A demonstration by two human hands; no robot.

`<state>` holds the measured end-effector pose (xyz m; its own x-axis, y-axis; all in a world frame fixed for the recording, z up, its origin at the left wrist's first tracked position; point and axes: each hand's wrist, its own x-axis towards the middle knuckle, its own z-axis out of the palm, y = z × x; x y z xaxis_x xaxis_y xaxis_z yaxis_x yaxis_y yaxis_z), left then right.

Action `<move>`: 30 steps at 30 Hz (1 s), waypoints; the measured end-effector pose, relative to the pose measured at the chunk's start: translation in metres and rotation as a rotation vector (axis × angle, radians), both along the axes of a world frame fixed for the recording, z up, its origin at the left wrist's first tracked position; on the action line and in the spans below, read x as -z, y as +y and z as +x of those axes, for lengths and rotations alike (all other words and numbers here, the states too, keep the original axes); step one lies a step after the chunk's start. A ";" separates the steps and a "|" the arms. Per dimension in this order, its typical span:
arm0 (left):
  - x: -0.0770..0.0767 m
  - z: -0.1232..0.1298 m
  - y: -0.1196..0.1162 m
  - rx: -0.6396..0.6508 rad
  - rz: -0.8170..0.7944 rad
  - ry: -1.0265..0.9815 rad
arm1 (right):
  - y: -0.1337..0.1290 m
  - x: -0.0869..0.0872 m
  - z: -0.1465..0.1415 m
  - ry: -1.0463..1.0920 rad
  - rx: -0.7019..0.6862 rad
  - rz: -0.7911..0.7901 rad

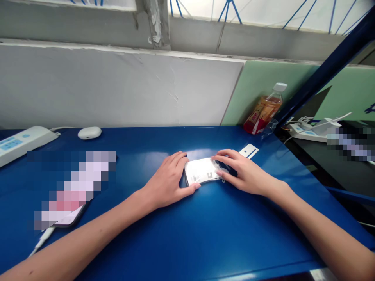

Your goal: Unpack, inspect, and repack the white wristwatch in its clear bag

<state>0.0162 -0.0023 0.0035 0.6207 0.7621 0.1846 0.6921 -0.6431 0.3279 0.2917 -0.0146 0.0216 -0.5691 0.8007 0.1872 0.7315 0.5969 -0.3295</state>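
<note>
Flat on the blue table lies a small white packet (pixel 202 170) in clear, shiny plastic, with small dark print on its top. My left hand (pixel 171 177) holds its left end, the thumb along the near edge and the fingers at the far left corner. At the right end, where the clear wrap is crumpled, the thumb and forefinger of my right hand (pixel 238 171) pinch the packet. Just beyond my right hand is a white card-like piece (pixel 249 151) with dark marks, partly covered by that hand.
To the left lie a phone (pixel 70 216) with a white cable, a white earbud case (pixel 89 132) and a power strip (pixel 26 142). A drink bottle (pixel 263 109) leans at the back right, near a slanted blue bar (pixel 325 70). A wall panel (pixel 117 86) borders the table's back.
</note>
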 end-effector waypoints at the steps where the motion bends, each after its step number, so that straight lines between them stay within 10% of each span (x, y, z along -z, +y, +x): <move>1: 0.000 0.000 0.000 0.000 0.001 -0.006 | 0.000 0.000 -0.001 0.010 0.015 0.001; 30: 0.000 0.000 0.003 0.064 0.027 -0.042 | -0.012 0.003 -0.030 0.249 0.277 -0.140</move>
